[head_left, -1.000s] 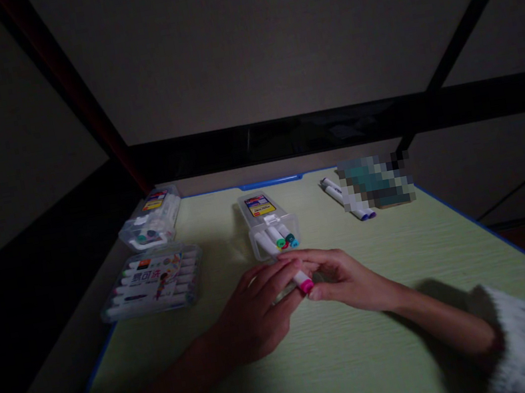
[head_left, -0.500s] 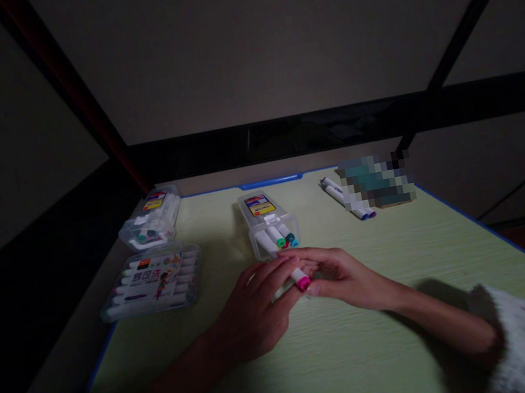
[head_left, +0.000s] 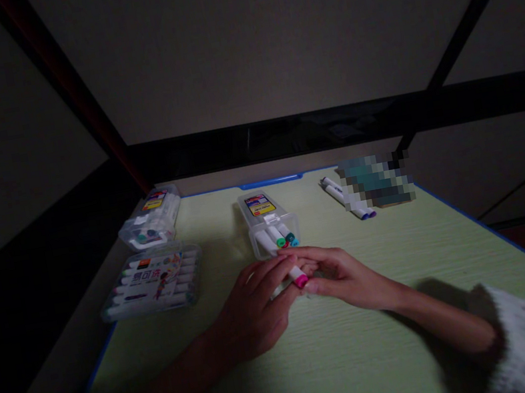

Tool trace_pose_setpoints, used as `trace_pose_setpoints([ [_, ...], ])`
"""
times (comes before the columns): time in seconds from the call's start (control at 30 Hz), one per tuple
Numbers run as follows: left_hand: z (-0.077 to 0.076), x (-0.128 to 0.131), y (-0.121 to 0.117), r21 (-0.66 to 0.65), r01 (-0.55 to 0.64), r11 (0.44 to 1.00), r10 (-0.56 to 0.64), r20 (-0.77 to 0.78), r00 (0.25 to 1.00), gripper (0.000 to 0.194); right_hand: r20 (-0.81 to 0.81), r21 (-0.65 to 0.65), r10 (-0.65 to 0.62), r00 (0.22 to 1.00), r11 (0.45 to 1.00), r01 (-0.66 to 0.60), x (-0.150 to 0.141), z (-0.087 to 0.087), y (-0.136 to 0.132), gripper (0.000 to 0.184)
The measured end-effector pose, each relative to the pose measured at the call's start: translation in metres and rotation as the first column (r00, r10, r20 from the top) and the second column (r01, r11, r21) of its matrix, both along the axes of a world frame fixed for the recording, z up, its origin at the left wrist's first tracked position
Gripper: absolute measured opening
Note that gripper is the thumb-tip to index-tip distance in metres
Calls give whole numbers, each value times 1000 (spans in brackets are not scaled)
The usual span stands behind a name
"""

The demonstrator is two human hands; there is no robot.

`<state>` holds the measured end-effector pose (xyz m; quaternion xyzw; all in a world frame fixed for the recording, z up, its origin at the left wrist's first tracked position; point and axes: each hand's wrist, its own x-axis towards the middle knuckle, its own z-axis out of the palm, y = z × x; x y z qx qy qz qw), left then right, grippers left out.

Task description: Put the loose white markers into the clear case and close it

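A white marker [head_left: 295, 272] with a pink end lies between my two hands at the middle of the table. My left hand [head_left: 265, 306] closes its fingers on it from the left. From the other side, my right hand [head_left: 345, 277] grips it too, the thumb by the pink end and the fingers over its far part. Just beyond my fingertips is a clear plastic marker box [head_left: 265, 209] with a coloured label. Several white markers [head_left: 277, 235] with green, teal and blue ends show at its near end. Part of a clear piece under my hands is mostly hidden.
At the left stand a second clear marker box [head_left: 152, 219] and a flat case of markers [head_left: 152, 282]. Two loose markers [head_left: 347, 198] lie at the right, beside a blurred-out flat object [head_left: 376, 182]. The pale green table [head_left: 374, 366] has a blue edge.
The marker's pink end has shifted very slightly up and left. Both hands otherwise keep nearly the same place, and the boxes have not moved.
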<state>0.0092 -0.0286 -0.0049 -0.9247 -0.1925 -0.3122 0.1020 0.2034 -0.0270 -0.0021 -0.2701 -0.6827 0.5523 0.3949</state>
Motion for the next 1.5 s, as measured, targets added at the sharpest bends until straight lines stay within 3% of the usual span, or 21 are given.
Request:
trace_pose_setpoints([
  [0.23, -1, -1, 0, -31, -11, 999, 10, -24, 1000, 31, -53, -32, 23, 998, 999, -25, 0, -3, 0, 46],
  [1.5, 0, -1, 1, -64, -32, 997, 30, -28, 999, 22, -8, -22, 24, 1000, 999, -24, 1, -6, 1, 50],
])
